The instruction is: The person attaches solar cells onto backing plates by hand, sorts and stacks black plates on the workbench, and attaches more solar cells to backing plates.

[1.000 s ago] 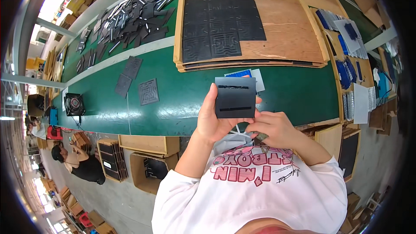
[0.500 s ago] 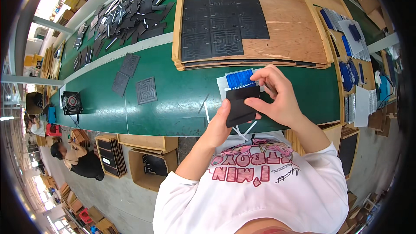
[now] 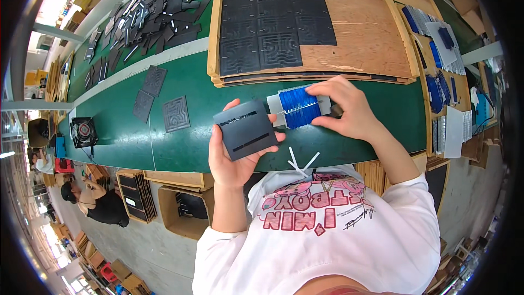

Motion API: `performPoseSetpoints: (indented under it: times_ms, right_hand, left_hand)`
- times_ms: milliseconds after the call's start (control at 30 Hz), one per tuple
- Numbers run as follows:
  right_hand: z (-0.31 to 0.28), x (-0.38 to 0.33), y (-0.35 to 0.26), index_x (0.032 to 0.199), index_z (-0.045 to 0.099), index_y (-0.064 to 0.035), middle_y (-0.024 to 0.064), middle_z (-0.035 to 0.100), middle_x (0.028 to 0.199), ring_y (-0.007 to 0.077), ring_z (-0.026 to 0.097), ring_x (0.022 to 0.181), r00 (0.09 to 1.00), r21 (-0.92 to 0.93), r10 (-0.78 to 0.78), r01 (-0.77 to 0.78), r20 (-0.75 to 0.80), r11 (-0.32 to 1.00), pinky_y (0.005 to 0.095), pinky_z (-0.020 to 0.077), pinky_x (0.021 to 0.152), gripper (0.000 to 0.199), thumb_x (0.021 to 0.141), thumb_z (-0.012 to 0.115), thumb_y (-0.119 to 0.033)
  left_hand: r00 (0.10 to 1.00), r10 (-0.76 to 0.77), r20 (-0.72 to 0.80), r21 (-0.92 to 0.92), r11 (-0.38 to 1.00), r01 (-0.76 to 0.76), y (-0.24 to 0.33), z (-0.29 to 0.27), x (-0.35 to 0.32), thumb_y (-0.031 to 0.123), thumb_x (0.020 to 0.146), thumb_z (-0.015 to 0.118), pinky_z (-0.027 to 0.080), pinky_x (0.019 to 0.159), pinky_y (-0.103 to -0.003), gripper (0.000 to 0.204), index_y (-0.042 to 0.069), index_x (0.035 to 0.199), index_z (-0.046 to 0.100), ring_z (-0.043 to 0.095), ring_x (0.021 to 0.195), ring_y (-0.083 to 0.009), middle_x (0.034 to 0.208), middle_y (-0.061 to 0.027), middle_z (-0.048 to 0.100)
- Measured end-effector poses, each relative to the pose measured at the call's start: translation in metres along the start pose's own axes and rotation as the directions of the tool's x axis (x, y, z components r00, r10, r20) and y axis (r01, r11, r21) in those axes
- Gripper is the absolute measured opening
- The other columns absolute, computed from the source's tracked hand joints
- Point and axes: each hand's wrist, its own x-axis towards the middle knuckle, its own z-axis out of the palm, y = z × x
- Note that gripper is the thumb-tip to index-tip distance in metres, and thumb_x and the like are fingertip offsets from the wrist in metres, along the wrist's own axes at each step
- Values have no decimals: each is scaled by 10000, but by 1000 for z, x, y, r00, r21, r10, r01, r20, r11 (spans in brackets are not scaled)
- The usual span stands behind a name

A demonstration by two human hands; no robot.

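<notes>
Left hand [image 3: 232,155] grips a dark square slotted plate [image 3: 245,129] by its lower edge, thumb on the face, held just above the near edge of the green worktop [image 3: 180,147]. Right hand [image 3: 349,110] is closed, fingertips pinching a white card of blue strips [image 3: 297,107] lying on the worktop below the wooden tray [image 3: 365,27]. The plate looks thin, light and fairly stiff, best held at its rims; the strips seem small and easily scattered

blue strip pack [image 3: 297,107] part-covered by right hand [image 3: 349,110]
</notes>
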Motion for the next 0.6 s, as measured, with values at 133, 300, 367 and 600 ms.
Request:
performPoseSetpoints:
  times_ms: [133,300,367,600]
  right_hand:
    - [10,9,-2,1209,623,-159,-33,665,1251,222,594,1155,995,-71,-67,72,75,995,359,578,804,621,643,867,-231]
    - [14,13,1,1215,622,-172,-46,651,1278,204,585,1170,985,-103,-103,118,138,988,337,594,748,643,623,865,-225]
    - [17,12,4,1224,620,-177,-41,647,1280,202,580,1179,985,-121,-103,120,140,985,330,595,721,657,617,866,-226]
    - [16,14,4,1230,621,-178,-17,645,1266,207,581,1177,984,-112,-116,131,136,985,332,595,720,675,603,870,-224]
  left_hand:
    - [1000,-5,-23,-6,1000,5,2,0,2,482,1020,406,562,929,-589,640,142,1536,238,519,1191,-612,1448,-330,404]
    - [1000,-4,9,86,996,3,5,-4,1,124,842,673,530,982,-584,869,164,1568,196,482,1253,-592,1494,-285,371]
    - [1000,-3,21,131,991,0,5,-4,0,-16,783,677,520,998,-581,946,168,1571,188,477,1262,-588,1502,-274,366]
    - [998,33,-51,222,975,-21,2,-1,0,-251,666,478,486,1032,-586,1084,225,1576,131,446,1308,-568,1507,-225,372]
